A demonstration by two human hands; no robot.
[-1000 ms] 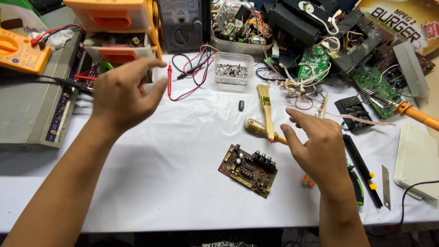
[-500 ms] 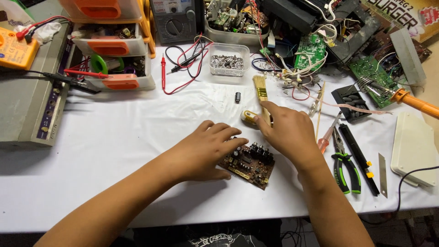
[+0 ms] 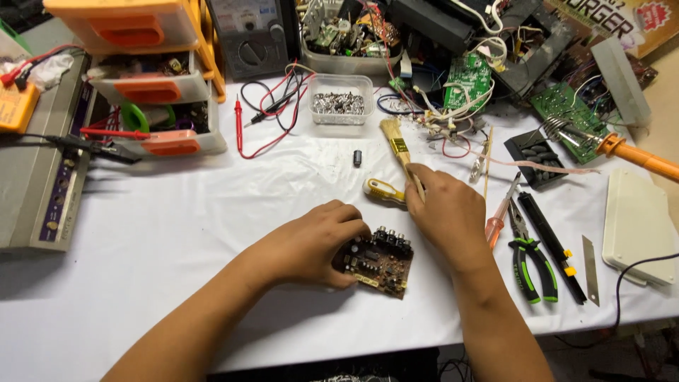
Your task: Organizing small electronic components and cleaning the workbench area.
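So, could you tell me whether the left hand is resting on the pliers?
No, the left hand rests on the brown circuit board, while the pliers lie untouched at the far right.

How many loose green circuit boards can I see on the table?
2: one green circuit board stands behind the brush, another green board lies at right, under the soldering iron. More may hide in the clutter.

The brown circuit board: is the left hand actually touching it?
Touching. The head view shows the left hand resting on the brown circuit board, its fingers curled over the board's left edge with no gap visible.
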